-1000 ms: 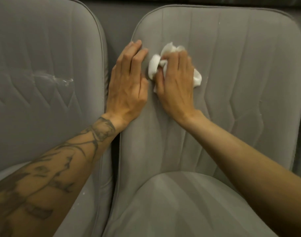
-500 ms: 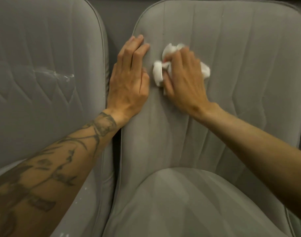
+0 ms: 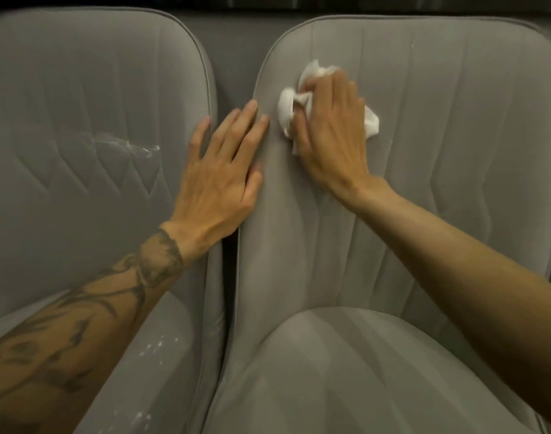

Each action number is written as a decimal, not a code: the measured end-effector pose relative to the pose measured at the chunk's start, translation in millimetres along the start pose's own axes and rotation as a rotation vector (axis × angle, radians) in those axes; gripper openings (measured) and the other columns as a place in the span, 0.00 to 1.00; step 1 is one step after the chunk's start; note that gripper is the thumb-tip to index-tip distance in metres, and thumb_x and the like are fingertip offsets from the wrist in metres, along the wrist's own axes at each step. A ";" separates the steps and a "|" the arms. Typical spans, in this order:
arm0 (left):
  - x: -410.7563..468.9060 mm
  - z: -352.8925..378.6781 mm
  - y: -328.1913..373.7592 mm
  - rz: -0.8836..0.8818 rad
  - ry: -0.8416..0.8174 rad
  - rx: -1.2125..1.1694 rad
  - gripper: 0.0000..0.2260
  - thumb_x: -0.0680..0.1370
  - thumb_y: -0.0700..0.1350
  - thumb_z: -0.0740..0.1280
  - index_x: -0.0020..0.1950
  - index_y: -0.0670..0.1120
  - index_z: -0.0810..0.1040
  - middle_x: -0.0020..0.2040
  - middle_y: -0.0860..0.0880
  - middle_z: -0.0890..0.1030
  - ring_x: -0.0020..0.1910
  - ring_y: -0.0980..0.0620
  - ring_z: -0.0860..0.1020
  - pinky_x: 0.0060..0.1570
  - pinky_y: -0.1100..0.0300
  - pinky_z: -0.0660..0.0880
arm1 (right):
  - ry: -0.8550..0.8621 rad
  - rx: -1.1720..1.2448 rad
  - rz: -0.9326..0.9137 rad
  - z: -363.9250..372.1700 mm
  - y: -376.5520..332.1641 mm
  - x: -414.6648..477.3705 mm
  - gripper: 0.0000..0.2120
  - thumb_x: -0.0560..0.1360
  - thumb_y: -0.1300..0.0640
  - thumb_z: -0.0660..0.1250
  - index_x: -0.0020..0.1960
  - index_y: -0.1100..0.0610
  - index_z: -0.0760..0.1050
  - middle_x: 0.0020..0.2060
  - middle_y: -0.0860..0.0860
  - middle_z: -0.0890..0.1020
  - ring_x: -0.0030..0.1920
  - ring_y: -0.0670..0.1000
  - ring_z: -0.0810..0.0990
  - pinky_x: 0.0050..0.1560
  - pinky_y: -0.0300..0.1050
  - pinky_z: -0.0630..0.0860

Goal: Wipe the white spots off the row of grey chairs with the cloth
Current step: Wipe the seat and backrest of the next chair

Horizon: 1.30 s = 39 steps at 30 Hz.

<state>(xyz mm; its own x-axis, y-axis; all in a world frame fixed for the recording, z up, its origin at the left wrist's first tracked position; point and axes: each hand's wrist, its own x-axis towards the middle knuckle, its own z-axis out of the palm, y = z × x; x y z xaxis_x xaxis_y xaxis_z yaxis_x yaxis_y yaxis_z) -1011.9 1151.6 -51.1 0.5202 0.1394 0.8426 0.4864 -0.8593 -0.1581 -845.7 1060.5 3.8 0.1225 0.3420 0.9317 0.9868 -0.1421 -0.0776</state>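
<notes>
One soft grey chair back (image 3: 424, 151) is rubbed with a crumpled white cloth (image 3: 286, 104) clenched in the right hand (image 3: 330, 133), while white smears (image 3: 127, 145) are left unwiped beside it.

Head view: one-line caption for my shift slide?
Right hand presses white cloth on right chair's backrest; left hand braces its edge.

Right chair (image 3: 455, 151): grey woven upholstery, matt, soft-looking, stitched seams, piped edge. Left chair (image 3: 64, 120): same matt grey fabric, chalky white smear (image 3: 127, 145) on backrest, white specks (image 3: 158, 346) on seat. Cloth (image 3: 288, 108) under my right hand (image 3: 330, 136): white, crumpled, thin, matt, paper-like.
</notes>
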 end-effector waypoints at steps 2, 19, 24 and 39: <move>-13.3 3.2 -3.8 -0.009 -0.020 0.017 0.28 0.85 0.51 0.56 0.85 0.46 0.57 0.85 0.47 0.58 0.84 0.48 0.57 0.83 0.41 0.49 | 0.028 0.008 0.089 3.7 -11.3 2.2 0.14 0.82 0.51 0.57 0.57 0.60 0.72 0.54 0.58 0.74 0.51 0.56 0.73 0.53 0.53 0.71; -21.9 19.3 -7.6 -0.032 0.077 0.027 0.28 0.85 0.53 0.57 0.84 0.42 0.61 0.83 0.46 0.64 0.83 0.48 0.60 0.83 0.41 0.49 | 0.084 -0.107 0.115 11.1 -20.8 -4.8 0.27 0.76 0.33 0.61 0.54 0.57 0.73 0.51 0.54 0.76 0.49 0.55 0.74 0.50 0.49 0.70; -22.0 16.1 -5.8 -0.044 0.074 0.027 0.28 0.85 0.53 0.57 0.84 0.43 0.61 0.84 0.46 0.63 0.83 0.48 0.60 0.84 0.42 0.48 | -0.077 -0.149 -0.040 2.9 -14.1 -34.5 0.21 0.81 0.38 0.57 0.55 0.56 0.73 0.52 0.55 0.75 0.50 0.55 0.73 0.50 0.53 0.69; -23.2 19.0 -6.6 -0.040 0.095 0.035 0.28 0.85 0.52 0.57 0.84 0.43 0.61 0.83 0.46 0.64 0.83 0.48 0.61 0.83 0.42 0.48 | 0.019 -0.156 0.098 8.3 -10.4 -13.3 0.18 0.79 0.40 0.59 0.54 0.54 0.74 0.52 0.55 0.75 0.51 0.56 0.74 0.49 0.53 0.68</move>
<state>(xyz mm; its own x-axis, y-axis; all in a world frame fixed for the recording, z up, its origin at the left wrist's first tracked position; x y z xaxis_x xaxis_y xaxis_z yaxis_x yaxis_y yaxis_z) -1013.9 1163.4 -79.4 0.4319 0.1248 0.8932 0.5305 -0.8361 -0.1397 -856.7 1065.2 -10.8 0.2136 0.3016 0.9292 0.9417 -0.3166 -0.1137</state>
